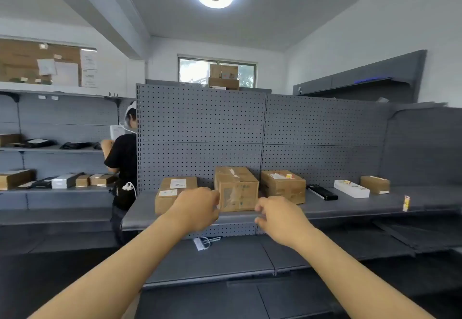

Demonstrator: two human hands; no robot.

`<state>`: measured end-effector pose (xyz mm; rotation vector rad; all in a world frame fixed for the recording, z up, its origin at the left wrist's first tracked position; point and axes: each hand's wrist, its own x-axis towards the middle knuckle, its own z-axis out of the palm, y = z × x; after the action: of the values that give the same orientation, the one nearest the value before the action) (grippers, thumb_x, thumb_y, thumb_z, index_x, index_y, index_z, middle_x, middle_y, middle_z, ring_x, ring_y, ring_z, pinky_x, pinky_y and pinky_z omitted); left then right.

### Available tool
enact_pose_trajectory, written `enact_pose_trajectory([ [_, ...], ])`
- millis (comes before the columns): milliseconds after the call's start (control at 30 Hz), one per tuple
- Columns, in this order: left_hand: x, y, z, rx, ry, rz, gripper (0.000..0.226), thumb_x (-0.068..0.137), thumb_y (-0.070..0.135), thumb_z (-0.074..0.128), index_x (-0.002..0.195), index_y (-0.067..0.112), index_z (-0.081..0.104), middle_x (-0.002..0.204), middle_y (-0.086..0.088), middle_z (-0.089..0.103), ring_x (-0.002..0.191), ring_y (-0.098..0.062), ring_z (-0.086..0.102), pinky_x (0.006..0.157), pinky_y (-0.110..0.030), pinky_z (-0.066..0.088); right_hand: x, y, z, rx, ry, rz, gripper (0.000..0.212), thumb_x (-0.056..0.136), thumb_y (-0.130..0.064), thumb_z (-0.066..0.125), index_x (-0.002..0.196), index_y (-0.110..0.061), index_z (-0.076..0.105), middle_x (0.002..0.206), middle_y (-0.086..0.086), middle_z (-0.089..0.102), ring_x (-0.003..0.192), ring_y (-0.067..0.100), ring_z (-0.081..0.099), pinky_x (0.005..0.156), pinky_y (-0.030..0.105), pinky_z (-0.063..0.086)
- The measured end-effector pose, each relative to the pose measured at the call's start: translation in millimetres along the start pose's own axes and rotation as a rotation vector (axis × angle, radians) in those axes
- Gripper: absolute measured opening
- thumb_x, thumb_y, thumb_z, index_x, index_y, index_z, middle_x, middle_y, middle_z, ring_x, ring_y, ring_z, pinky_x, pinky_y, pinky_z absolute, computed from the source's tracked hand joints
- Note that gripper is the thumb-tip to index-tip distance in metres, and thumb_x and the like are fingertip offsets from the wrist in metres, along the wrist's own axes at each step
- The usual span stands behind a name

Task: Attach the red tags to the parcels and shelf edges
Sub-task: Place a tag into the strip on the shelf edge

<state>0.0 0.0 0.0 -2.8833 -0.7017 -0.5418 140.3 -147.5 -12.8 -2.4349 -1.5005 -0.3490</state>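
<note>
Grey metal shelf (350, 208) with a perforated back panel (200, 131) carries the parcels: a low brown cardboard box with white labels (172, 188) near the left end, a taller taped brown cardboard box (237, 188) at mid shelf close to the front edge, a wider brown cardboard box (283, 186) just right of it against the panel. Further right – a flat black package (322, 192), a long white carton (351, 188), a small brown box (375, 184)

Red-and-yellow tag (406, 203) stands near the shelf's front edge toward the right end, well apart from both hands. Small red-marked tags also show on top of the wider brown box and the white carton; detail too small to read

Left hand (197, 210) is at the taller box's left front corner, fingers curled – whether it pinches anything, cannot tell. Right hand (277, 218) is at the box's lower right front corner by the shelf edge, fingers curled inward; contents not visible

White looped tag or cable piece (203, 242) lies on the lower shelf (225, 263), below the hands

Another person in a black shirt (123, 158) stands at the left shelving
</note>
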Motion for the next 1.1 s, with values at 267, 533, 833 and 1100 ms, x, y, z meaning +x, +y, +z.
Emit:
enact_pose_trajectory([
  [267,82.5,85.6,46.4,-0.056,0.009,0.205,0.028,0.089,0.032,0.047,0.109,0.014,0.057,0.108,-0.008,0.064,0.095,-0.028,0.06,0.081,-0.039,0.052,-14.9,101.2,-3.0,-0.061,0.0,0.206,0.029,0.091,-0.033,0.055,0.118,-0.02,0.056,0.117,0.003,0.062,0.108,0.023,0.055,0.089,0.038,0.05],
  [533,176.9,215.5,98.9,-0.153,0.02,0.404,0.028,0.089,0.036,0.047,0.109,0.018,0.057,0.112,-0.007,0.064,0.101,-0.028,0.059,0.082,-0.038,0.05,-33.1,248.5,-13.5,-0.103,-0.03,0.407,0.031,0.093,-0.033,0.053,0.121,-0.021,0.054,0.119,0.002,0.06,0.111,0.022,0.053,0.088,0.035,0.048],
  [833,273.5,336.2,142.5,-0.221,-0.01,0.494,0.029,0.09,0.04,0.049,0.11,0.019,0.055,0.115,-0.005,0.061,0.103,-0.026,0.058,0.082,-0.036,0.046,-32.9,388.1,-12.8,-0.101,0.0,0.509,0.03,0.092,-0.033,0.055,0.119,-0.021,0.055,0.113,0.001,0.062,0.106,0.021,0.056,0.085,0.035,0.049],
  [1100,361.6,420.3,206.6,-0.308,-0.009,0.583,0.026,0.089,0.04,0.051,0.106,0.021,0.057,0.106,0.0,0.065,0.097,-0.022,0.059,0.081,-0.036,0.05,-4.7,508.5,14.4,-0.088,0.024,0.557,0.029,0.09,-0.034,0.056,0.117,-0.021,0.057,0.109,0.0,0.064,0.105,0.02,0.056,0.084,0.035,0.049],
])
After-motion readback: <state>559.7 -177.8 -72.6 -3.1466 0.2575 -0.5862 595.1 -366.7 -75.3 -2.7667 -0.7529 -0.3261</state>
